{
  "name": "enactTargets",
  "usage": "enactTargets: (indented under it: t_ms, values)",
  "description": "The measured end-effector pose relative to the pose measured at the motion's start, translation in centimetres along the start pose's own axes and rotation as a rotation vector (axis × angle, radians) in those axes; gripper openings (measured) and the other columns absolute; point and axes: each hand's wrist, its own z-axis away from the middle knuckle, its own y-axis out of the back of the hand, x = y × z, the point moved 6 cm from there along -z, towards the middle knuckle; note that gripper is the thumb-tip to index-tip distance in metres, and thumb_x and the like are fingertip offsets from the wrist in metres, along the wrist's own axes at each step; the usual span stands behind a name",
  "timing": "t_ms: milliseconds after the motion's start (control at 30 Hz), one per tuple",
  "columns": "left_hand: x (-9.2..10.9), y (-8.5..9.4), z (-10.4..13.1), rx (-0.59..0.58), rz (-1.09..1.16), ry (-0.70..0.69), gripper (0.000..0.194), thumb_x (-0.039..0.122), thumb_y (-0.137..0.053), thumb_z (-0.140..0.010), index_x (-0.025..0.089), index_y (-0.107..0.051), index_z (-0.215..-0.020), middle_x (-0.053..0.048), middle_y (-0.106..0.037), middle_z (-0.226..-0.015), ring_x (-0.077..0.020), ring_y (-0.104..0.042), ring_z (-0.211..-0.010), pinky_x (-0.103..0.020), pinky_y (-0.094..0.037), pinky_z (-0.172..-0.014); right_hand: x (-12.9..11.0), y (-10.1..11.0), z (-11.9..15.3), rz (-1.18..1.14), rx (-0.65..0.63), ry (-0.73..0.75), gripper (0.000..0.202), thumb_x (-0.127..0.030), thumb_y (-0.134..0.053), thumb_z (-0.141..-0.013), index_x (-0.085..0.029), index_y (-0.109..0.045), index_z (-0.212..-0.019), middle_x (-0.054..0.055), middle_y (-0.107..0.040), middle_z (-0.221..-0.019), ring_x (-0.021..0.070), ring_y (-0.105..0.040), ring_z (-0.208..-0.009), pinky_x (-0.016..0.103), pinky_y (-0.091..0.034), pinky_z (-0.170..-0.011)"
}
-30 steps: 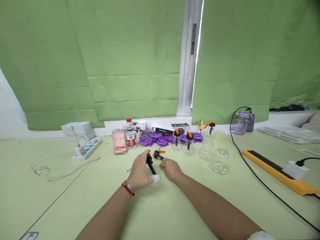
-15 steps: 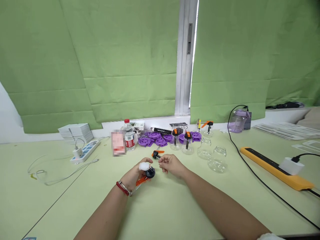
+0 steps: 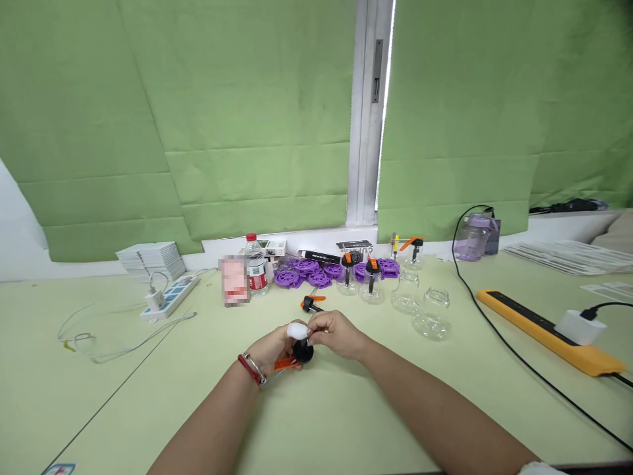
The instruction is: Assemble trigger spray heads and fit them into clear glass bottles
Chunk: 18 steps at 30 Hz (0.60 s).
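My left hand [image 3: 271,349] is closed around a black and orange bottle top [image 3: 303,352], with its round black underside turned up and its orange lever below. A thin metal rod sticks out by the wrist. At the left fingers is a smooth white piece [image 3: 297,330]; whether it is a thumb covering or a loose part I cannot tell. My right hand [image 3: 335,334] pinches thumb and forefinger together against the middle of the bottle top. What lies between those fingertips is hidden. A second black and orange bottle top [image 3: 311,304] lies on the table just beyond.
Clear glass bottles [image 3: 431,316] stand at right of centre, some with tops fitted. Purple plastic parts [image 3: 306,270] are piled behind, beside a red-capped water bottle [image 3: 257,270]. A white power strip [image 3: 171,298] lies left, a yellow one [image 3: 548,333] right with a black cable.
My right hand has moved left and down, its fingertips now at the bottle top. My left hand has shifted slightly right with the top, and the white piece has moved with it.
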Motion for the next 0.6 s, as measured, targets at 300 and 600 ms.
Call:
enactTargets:
  t_ms: [300,600]
  values:
    - [0.02,-0.15,0.04,0.001,-0.010,0.018,0.024,0.036,-0.056,-0.062,0.019,-0.050,-0.078,-0.001,-0.052,-0.072,-0.0138,-0.049,-0.060,-0.027,-0.039,-0.053,0.20,-0.29,-0.13,0.026,-0.003,-0.001,0.007,-0.018,-0.073,-0.061,-0.018,-0.070,-0.067,0.000,-0.059,-0.072,0.0135,-0.056,-0.069,0.026,-0.046,-0.067]
    - [-0.01,-0.15,0.07,0.010,0.001,0.028,0.025,0.035,-0.057,-0.061,0.019,-0.050,-0.079,-0.001,-0.052,-0.072,-0.0148,-0.051,-0.063,-0.027,-0.038,-0.054,0.58,-0.24,-0.19,0.045,-0.010,-0.028,0.018,-0.031,-0.078,-0.057,-0.018,-0.070,-0.067,0.000,-0.059,-0.072,0.0142,-0.055,-0.068,0.027,-0.045,-0.067]
